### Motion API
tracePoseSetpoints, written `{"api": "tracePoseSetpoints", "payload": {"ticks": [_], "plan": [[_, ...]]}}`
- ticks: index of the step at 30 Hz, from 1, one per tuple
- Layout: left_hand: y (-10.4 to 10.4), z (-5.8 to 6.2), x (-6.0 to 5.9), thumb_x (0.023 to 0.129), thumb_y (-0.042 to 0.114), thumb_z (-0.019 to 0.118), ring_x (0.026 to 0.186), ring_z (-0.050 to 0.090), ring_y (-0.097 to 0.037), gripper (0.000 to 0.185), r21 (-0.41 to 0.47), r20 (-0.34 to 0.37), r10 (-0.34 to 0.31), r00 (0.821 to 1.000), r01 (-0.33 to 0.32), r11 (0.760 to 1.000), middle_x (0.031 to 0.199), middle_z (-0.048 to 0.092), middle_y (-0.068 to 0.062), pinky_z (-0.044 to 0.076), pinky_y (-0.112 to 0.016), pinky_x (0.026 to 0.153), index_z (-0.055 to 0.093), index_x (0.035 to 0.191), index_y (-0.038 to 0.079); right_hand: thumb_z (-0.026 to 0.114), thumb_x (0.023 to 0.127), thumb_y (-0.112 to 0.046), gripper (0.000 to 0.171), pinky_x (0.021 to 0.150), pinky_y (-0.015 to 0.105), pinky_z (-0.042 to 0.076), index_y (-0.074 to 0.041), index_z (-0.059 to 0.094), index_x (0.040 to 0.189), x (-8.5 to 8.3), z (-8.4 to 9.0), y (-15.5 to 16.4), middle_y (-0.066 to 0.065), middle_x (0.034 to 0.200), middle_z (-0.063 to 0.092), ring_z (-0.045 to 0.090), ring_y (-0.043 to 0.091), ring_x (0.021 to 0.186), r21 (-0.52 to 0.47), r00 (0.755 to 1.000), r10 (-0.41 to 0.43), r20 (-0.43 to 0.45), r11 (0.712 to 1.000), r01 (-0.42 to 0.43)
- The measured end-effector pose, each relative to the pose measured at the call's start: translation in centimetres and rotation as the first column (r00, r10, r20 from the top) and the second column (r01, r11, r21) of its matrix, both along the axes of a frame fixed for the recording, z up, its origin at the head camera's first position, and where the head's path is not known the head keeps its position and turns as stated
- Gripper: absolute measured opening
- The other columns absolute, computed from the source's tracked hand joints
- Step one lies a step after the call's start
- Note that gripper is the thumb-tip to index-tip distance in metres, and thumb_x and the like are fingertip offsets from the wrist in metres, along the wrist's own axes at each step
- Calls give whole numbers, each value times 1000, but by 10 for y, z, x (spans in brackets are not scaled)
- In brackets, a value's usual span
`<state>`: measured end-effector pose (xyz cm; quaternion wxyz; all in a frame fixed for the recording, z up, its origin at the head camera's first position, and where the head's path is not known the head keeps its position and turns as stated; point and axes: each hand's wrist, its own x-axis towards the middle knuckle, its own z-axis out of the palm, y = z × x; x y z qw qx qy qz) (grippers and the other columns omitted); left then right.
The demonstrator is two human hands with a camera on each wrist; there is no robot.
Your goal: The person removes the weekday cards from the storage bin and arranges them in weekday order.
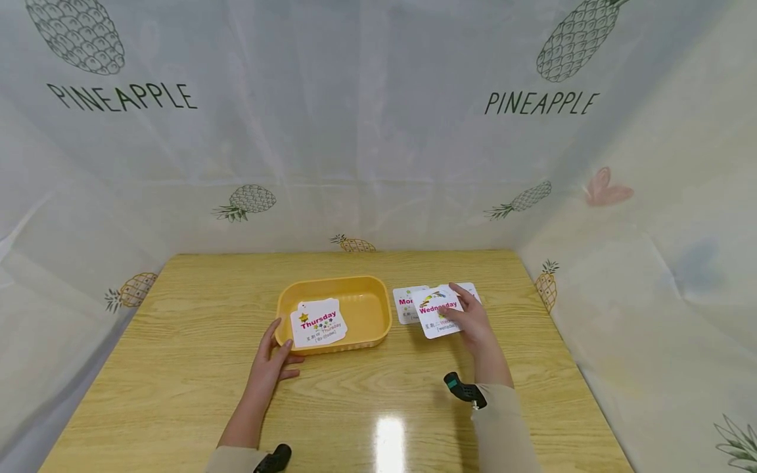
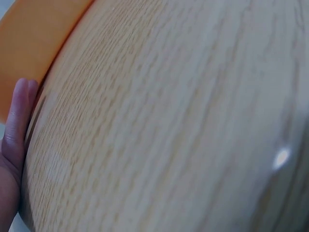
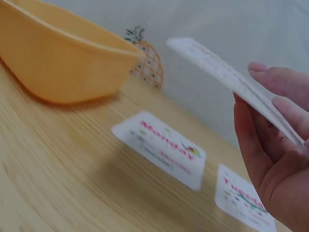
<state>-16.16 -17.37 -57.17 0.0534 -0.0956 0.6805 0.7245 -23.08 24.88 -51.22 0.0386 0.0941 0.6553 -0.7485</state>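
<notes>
The wooden counter point(image 1: 195, 368) is enclosed on three sides by a pineapple-print curtain point(image 1: 367, 138); its near half lies bare, with a light reflection at the front edge. A yellow tray point(image 1: 369, 309) sits at centre, with open counter to its left and behind it. A "Thursday" card point(image 1: 318, 322) leans on the tray's near-left rim.

Left hand point(image 1: 269, 364): lies palm-down on the counter at the tray's near-left corner, fingers straight and relaxed, fingertips against the tray's outer wall. It holds nothing. The left wrist view shows one finger point(image 2: 18, 116) along the tray wall.

Right hand point(image 1: 473, 322): raised just right of the tray, pinching a "Wednesday" card point(image 1: 437, 311) between thumb and fingers. The right wrist view shows this card point(image 3: 231, 82) tilted and clear of the counter.

Beneath it, a "Monday" card point(image 3: 161, 147) and a "Tuesday" card point(image 3: 244, 200) lie flat, side by side and apart, between the tray and the right-hand curtain.
</notes>
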Motion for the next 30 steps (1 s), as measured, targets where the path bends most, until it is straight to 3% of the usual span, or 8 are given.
{"api": "tracePoseSetpoints", "payload": {"ticks": [12,20,24,30], "plan": [[1,-1,0,101,32,55,89,69,-26,63,23,-7,0,1000,0,1000,139,35,-14,60,-34,65,21,154,37,63,88,12,85,82,22,53,-8,17,156,10,-5,40,22,147,25,54,14,103,29,996,91,5,995,-91],[1,-2,0,101,33,55,90,69,-26,64,22,-10,3,1000,-3,1000,139,35,-14,60,-34,64,20,154,37,63,87,14,95,79,28,57,-12,5,158,13,-9,69,21,131,37,64,14,93,24,994,109,8,994,-109],[1,-2,0,101,32,54,89,69,-26,63,26,-13,3,1000,-2,1000,140,34,-14,60,-34,64,20,154,36,66,87,10,92,76,27,57,-10,8,157,11,-9,82,16,124,46,66,14,90,83,995,100,14,991,-101],[0,-3,0,101,33,54,89,69,-25,63,19,-14,-3,1000,3,1000,139,35,-14,60,-34,64,20,154,37,67,89,4,75,74,23,56,-4,28,152,7,-8,99,17,126,49,65,10,90,187,998,45,35,981,-51]]}}
